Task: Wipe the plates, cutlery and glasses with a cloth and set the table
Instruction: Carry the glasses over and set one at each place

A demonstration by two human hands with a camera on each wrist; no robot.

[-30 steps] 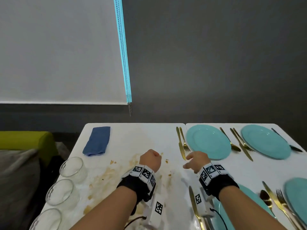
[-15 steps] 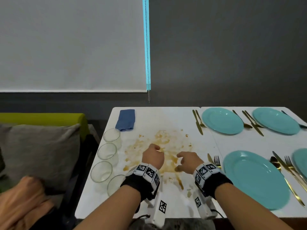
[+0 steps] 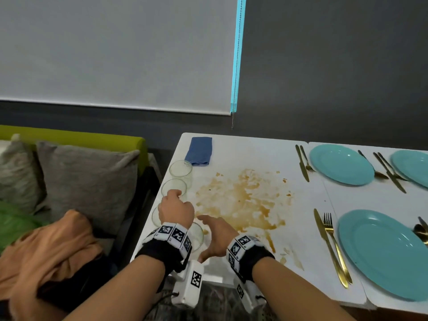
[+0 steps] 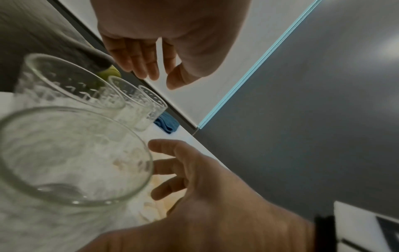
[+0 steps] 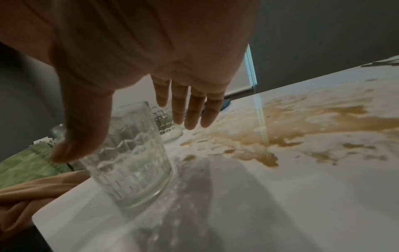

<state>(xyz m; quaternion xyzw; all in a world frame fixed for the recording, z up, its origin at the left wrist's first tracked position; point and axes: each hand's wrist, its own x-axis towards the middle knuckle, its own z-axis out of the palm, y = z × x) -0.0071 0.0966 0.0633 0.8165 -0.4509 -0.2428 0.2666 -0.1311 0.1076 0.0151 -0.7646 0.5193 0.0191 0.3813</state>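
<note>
Several clear ribbed glasses stand in a row along the table's left edge. The nearest glass (image 3: 196, 237) (image 5: 129, 153) is just left of my right hand (image 3: 216, 235) (image 5: 138, 76), whose fingers are straight and spread, thumb beside the rim, holding nothing. My left hand (image 3: 177, 209) (image 4: 157, 68) hovers over the middle glasses (image 3: 173, 187) with fingers loosely curled and empty. A folded blue cloth (image 3: 199, 151) lies at the far left corner. Teal plates (image 3: 341, 164) (image 3: 384, 253) with gold knives and forks (image 3: 328, 246) lie on the right.
A wide brown stain (image 3: 243, 200) covers the middle of the white table (image 3: 231, 269). Left of the table are a grey cushion (image 3: 88, 177), a green sofa back and orange fabric (image 3: 46, 246). A blind's bead chain (image 3: 232, 119) hangs behind.
Both hands moved left from over the stain to the row of glasses. The right hand opened its fingers beside the nearest glass. The head view swung left.
</note>
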